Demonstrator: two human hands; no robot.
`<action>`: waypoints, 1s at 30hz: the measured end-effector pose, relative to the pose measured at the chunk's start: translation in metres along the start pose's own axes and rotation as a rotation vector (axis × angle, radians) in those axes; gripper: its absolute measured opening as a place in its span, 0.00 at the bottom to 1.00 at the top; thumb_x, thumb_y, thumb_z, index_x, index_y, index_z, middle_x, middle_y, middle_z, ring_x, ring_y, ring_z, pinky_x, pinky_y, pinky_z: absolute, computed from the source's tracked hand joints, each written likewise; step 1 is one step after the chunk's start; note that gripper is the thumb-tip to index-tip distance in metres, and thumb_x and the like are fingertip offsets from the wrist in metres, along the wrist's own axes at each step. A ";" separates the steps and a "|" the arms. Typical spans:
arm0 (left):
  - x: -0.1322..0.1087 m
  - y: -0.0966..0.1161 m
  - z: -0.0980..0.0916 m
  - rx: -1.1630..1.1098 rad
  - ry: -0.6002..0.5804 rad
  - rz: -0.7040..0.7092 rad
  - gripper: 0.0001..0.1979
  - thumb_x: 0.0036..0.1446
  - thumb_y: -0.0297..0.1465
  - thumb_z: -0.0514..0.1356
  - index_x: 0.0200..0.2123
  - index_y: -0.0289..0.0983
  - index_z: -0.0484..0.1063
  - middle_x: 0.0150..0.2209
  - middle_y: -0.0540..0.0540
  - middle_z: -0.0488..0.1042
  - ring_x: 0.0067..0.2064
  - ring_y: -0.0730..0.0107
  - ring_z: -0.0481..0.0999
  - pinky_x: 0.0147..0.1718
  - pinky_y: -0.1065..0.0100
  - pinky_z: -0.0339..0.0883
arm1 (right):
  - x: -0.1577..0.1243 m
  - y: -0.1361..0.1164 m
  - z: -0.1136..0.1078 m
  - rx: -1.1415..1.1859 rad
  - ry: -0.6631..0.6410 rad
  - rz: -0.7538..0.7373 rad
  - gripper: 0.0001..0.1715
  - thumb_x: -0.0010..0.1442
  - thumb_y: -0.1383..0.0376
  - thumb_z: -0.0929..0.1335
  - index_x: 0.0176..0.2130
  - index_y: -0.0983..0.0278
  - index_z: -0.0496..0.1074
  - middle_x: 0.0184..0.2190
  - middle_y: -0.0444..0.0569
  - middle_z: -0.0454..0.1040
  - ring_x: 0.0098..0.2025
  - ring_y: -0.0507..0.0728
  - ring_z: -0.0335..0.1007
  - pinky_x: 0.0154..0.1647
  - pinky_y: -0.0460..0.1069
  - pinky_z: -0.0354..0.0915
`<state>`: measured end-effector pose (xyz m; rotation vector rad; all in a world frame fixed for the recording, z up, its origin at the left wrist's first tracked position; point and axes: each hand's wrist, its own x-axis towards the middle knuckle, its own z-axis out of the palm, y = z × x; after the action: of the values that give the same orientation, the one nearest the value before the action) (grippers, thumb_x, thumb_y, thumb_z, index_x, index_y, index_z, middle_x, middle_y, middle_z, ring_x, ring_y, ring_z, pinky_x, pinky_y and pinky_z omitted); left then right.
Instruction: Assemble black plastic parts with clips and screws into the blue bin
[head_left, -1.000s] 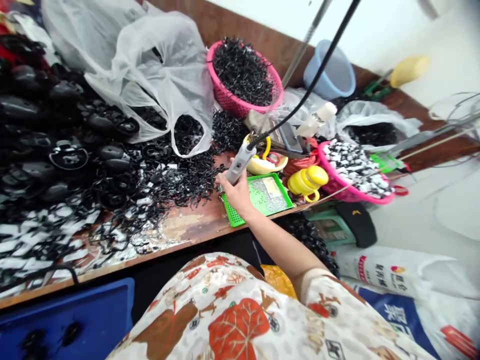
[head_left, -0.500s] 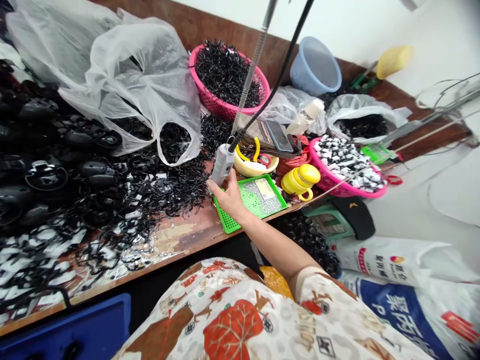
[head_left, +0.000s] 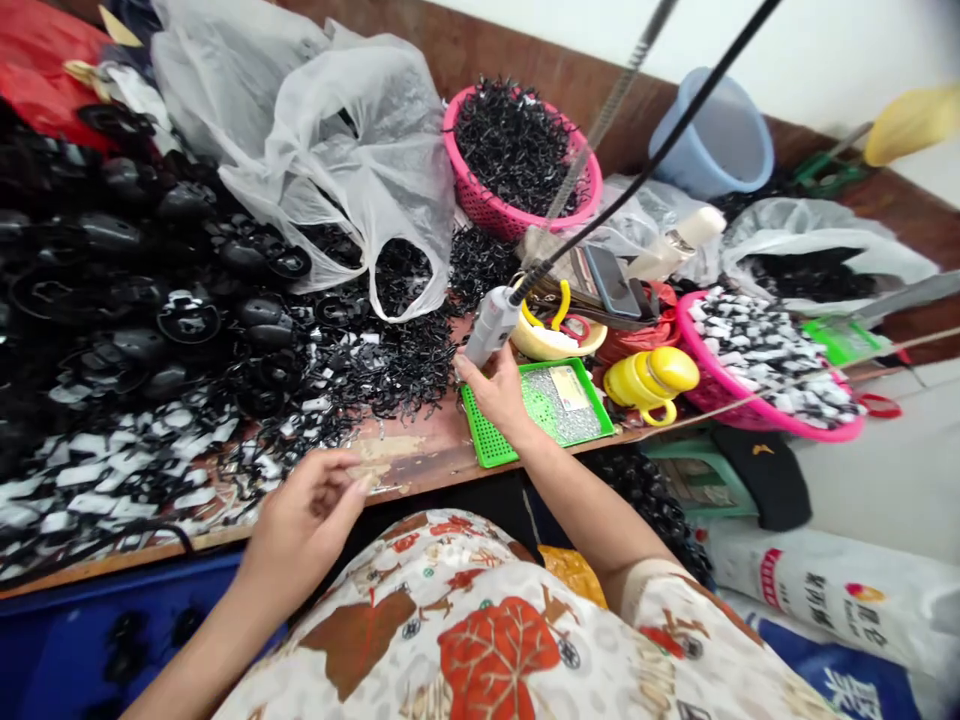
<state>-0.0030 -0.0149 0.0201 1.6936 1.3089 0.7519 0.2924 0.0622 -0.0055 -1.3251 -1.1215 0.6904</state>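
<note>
My right hand (head_left: 496,392) is closed round a grey electric screwdriver (head_left: 492,325), which hangs from a coil spring (head_left: 592,140) and a black cord (head_left: 645,180). Its lower tip is hidden behind the hand. Just under that hand is a green tray (head_left: 487,447) holding small metal screws (head_left: 577,418). My left hand (head_left: 300,525) hovers over the table's front edge, its fingers loosely curled and the thumb apart, with nothing visible in it. Left of it lie white and black plastic pieces (head_left: 112,465).
Black rounded housings (head_left: 112,240) pile up at left, beside a clear plastic bag (head_left: 345,130). Pink baskets (head_left: 480,205) hold black strips and white-black pieces. A yellow cup (head_left: 649,380) stands right of the tray. A blue bin (head_left: 52,640) sits below the table's edge.
My left hand has come into view from the lower left, over the table's front edge. My right hand still grips the screwdriver. The whole view has shifted, so things appear farther right.
</note>
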 end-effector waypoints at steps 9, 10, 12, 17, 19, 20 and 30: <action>0.043 -0.013 0.068 0.180 -0.076 0.131 0.14 0.60 0.36 0.65 0.48 0.41 0.73 0.36 0.47 0.75 0.38 0.62 0.75 0.40 0.61 0.68 | -0.046 -0.045 0.011 0.158 -0.206 0.187 0.29 0.56 0.50 0.76 0.50 0.55 0.64 0.42 0.47 0.78 0.43 0.58 0.78 0.48 0.58 0.75; 0.046 -0.011 0.069 0.229 -0.069 0.194 0.14 0.60 0.36 0.66 0.47 0.40 0.74 0.38 0.46 0.76 0.40 0.60 0.74 0.42 0.59 0.68 | -0.049 -0.048 0.013 0.159 -0.220 0.202 0.29 0.55 0.50 0.77 0.49 0.55 0.64 0.41 0.46 0.79 0.42 0.58 0.78 0.48 0.57 0.75; 0.054 -0.009 0.071 0.283 -0.065 0.277 0.13 0.59 0.36 0.67 0.46 0.39 0.75 0.41 0.44 0.77 0.44 0.57 0.74 0.47 0.56 0.67 | -0.054 -0.053 0.018 0.169 -0.236 0.229 0.29 0.54 0.50 0.77 0.48 0.56 0.65 0.40 0.46 0.79 0.41 0.57 0.78 0.48 0.57 0.75; 0.062 -0.019 0.075 0.249 -0.111 0.304 0.04 0.61 0.33 0.65 0.36 0.39 0.76 0.37 0.45 0.77 0.42 0.58 0.74 0.45 0.57 0.66 | -0.054 -0.057 0.023 0.204 -0.237 0.252 0.27 0.54 0.49 0.77 0.45 0.57 0.67 0.38 0.46 0.78 0.39 0.56 0.77 0.47 0.56 0.74; 0.060 -0.022 0.075 0.232 -0.114 0.299 0.04 0.62 0.32 0.64 0.34 0.39 0.76 0.35 0.46 0.77 0.42 0.58 0.74 0.45 0.57 0.66 | -0.053 -0.056 0.022 0.197 -0.231 0.249 0.27 0.54 0.49 0.77 0.45 0.57 0.67 0.39 0.46 0.78 0.40 0.56 0.77 0.47 0.55 0.74; 0.059 -0.023 0.075 0.239 -0.114 0.294 0.04 0.62 0.31 0.64 0.34 0.39 0.76 0.35 0.46 0.76 0.42 0.58 0.73 0.45 0.56 0.66 | -0.053 -0.056 0.022 0.190 -0.227 0.247 0.28 0.54 0.49 0.77 0.45 0.57 0.66 0.39 0.46 0.78 0.40 0.56 0.76 0.47 0.55 0.74; 0.056 -0.027 0.074 0.198 -0.097 0.327 0.13 0.63 0.36 0.63 0.50 0.41 0.77 0.46 0.43 0.77 0.51 0.55 0.72 0.53 0.52 0.65 | -0.053 -0.062 0.024 0.159 -0.274 0.247 0.31 0.54 0.44 0.75 0.49 0.56 0.68 0.38 0.47 0.78 0.39 0.58 0.76 0.46 0.57 0.76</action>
<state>0.0631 0.0227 -0.0407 2.1099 1.0808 0.7319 0.2397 0.0128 0.0393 -1.2691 -1.1012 1.1481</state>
